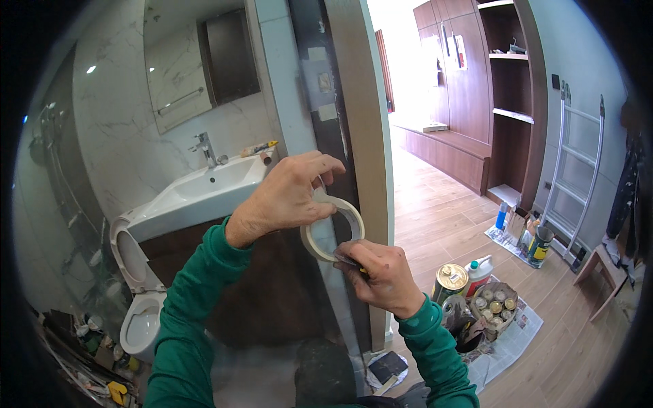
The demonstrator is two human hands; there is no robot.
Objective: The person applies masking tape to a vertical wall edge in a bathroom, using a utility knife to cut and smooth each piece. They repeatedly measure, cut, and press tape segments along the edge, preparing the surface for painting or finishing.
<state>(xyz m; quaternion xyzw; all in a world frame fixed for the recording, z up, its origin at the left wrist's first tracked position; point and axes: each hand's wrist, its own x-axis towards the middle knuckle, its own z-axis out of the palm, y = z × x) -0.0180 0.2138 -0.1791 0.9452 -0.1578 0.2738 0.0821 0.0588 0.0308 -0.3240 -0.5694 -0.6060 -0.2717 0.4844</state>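
In the head view, the right hand (381,275), bare below a green knit cuff, pinches the lower edge of a cream-coloured, ring-shaped roll of adhesive tape (358,228) between thumb and curled fingers; something small, dark and yellow shows in that grip, too hidden to name. The left hand (289,187) is loosely bent, its thumb laid along the upper rim and its fingers arched above. A pale scrap shows between them, but I cannot tell whether they pinch a loose end.

The work in hand looks like handling the tape at its edge. To do that well, the right hand should steady the ring without squashing it, while the left thumb feels for the end and lifts it squarely across its full width; a slanted pull could split the strip. Keeping the sticky side off the fingertips would help too.

The roll hangs in the air before the dark brown upright door-frame face (337,129), near the matte beige vertical trim strip (373,170). It looks round and unbent, with a broad open centre, a pale greyish inner wall and a fairly thin band of tape. The rim is partly hidden at top and bottom by the hands.
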